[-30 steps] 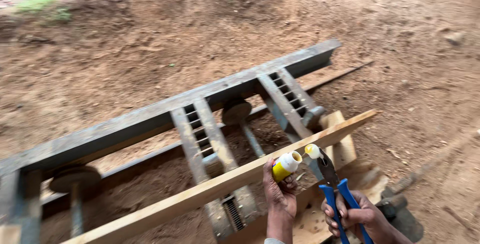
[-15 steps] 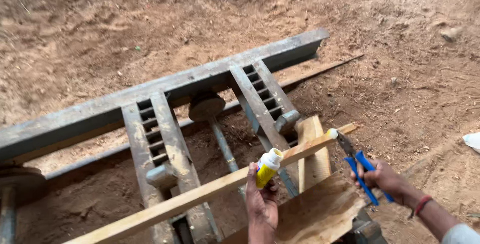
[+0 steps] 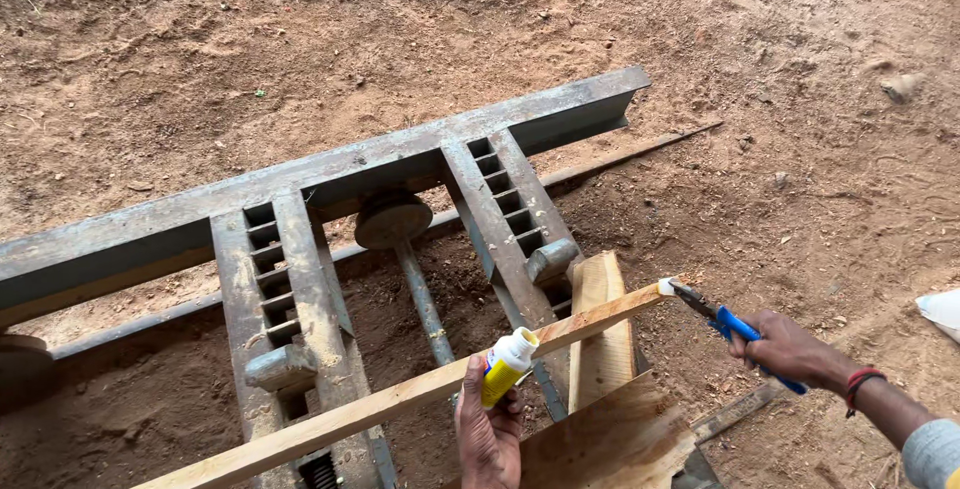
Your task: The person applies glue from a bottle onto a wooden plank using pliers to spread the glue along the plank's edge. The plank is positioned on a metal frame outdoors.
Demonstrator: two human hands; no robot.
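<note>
Pliers (image 3: 722, 317) at the slat's far tip, blue handles squeezed in the right hand (image 3: 790, 351), nose pressed right against the pale end of the long wooden slat (image 3: 420, 399). Jaws look nearly shut on that end, though too small to tell whether anything is pinched between them.

Left hand (image 3: 490, 429) low in view, fingers wrapped fully around a small yellow bottle with a white cap (image 3: 507, 366), bottle tilted up against the slat's near edge, touching or just about touching the wood.

Slat lying on a long diagonal, lower left to upper right, resting across the rusty steel frame (image 3: 330, 189) and over a short upright block of timber (image 3: 600, 339). Right end of that long axis meeting the pliers; middle of it beside the bottle. So: right hand at the very tip, arm stretched out well to the right; left hand closer in, partway along the length.

Flat plywood offcut (image 3: 600, 444) just below the slat, beside the left wrist. Round steel disc on a rod (image 3: 393, 221) under the frame's crosspieces. Red, dry earth (image 3: 300, 39) all around, white scrap at the right edge.
</note>
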